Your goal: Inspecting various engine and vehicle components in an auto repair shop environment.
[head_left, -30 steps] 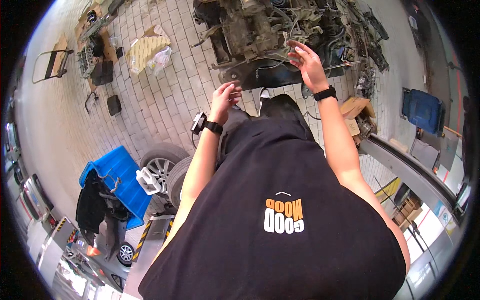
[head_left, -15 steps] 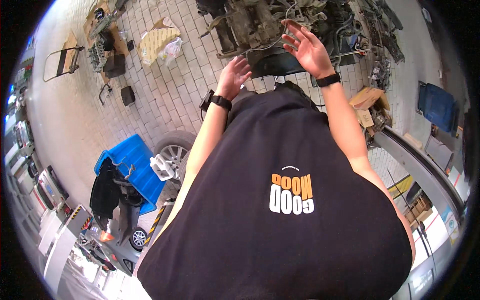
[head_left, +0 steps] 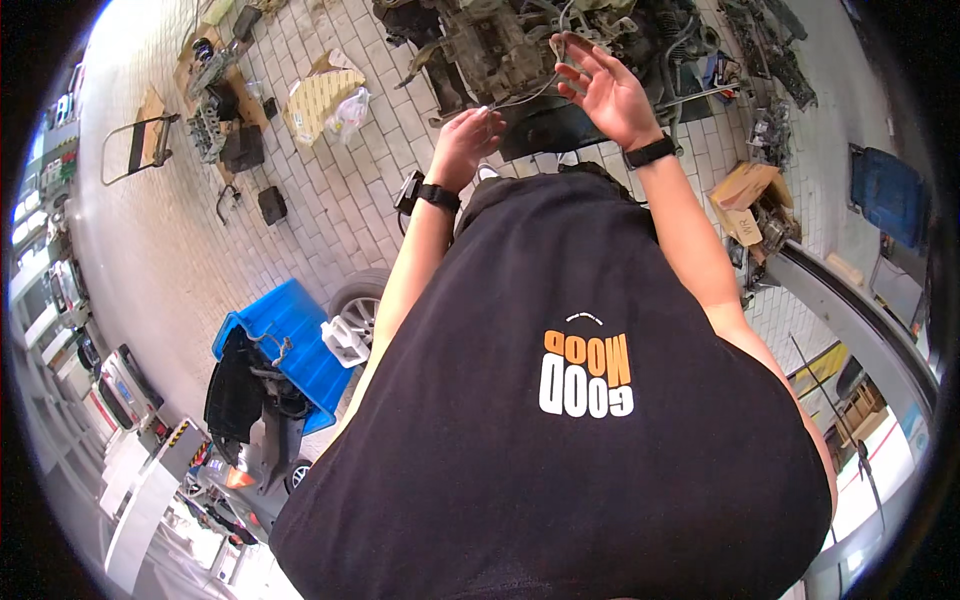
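Note:
A thin grey cable (head_left: 530,97) curves over a dirty engine and gearbox assembly (head_left: 505,55) in front of me. My left hand (head_left: 468,138) is closed, with its fingers pinched on the cable's near left end. Farther right, my right hand (head_left: 612,98) is raised with its palm showing and its fingers apart, slightly curled. The cable runs past the fingertips of this hand and up among the engine parts. Whether those fingertips press on it is hard to see. Both wrists wear black bands.
Left of the assembly lie cardboard with a plastic bag (head_left: 348,115) and several metal parts (head_left: 212,115). A blue bin (head_left: 285,335), a white jug (head_left: 345,342) and a wheel (head_left: 358,300) stand nearer on the left. To the right are a cardboard box (head_left: 748,195) and a blue chair (head_left: 885,195).
My left hand has gone from spread fingers to a pinch on the cable. My right hand has shifted slightly left, its fingertips nearer the cable. The whole view has shifted a little.

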The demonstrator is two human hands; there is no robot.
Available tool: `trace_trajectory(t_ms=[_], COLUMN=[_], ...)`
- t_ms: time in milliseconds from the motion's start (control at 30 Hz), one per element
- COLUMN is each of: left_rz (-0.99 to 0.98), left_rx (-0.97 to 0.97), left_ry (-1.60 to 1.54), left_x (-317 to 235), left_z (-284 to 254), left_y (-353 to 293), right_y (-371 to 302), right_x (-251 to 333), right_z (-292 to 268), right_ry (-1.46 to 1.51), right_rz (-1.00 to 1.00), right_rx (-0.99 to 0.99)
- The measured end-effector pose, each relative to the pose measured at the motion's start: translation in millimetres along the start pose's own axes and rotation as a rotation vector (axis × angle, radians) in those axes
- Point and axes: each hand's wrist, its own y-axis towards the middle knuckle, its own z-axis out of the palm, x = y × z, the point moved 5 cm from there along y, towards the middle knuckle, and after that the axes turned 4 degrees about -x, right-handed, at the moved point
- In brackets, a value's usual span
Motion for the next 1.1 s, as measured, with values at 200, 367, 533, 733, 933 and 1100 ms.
trace_trajectory(t_ms=[200, 367, 533, 733, 933, 1100], left_rz=[-0.028, -0.015, -0.018, -0.005, -0.026, -0.034], left_rx=[0.060, 0.081, 0.107, 0.093, -0.249, -0.416], left_ry=[-0.087, 0.025, 0.077, 0.136, 0.080, 0.020], left_x=[-15, -23, -18, -11, 10, 25], left_z=[16, 23, 21, 16, -65, -121], left_y=[-10, -14, -11, -15, -20, -37], right_y=[-7, -17, -19, -14, -8, -8], right_x=[-6, -22, -47, -62, -36, -37], right_z=[-10, -10, -3, 0, -41, -47], right_ry=[-0.075, -0.182, -0.537, -0.801, -0.908, -1.143], right_rz=[0.000, 0.066, 0.131, 0.100, 0.060, 0.013], right_rx=[-0.118, -0.248, -0.164, -0.006, -0.096, -0.109])
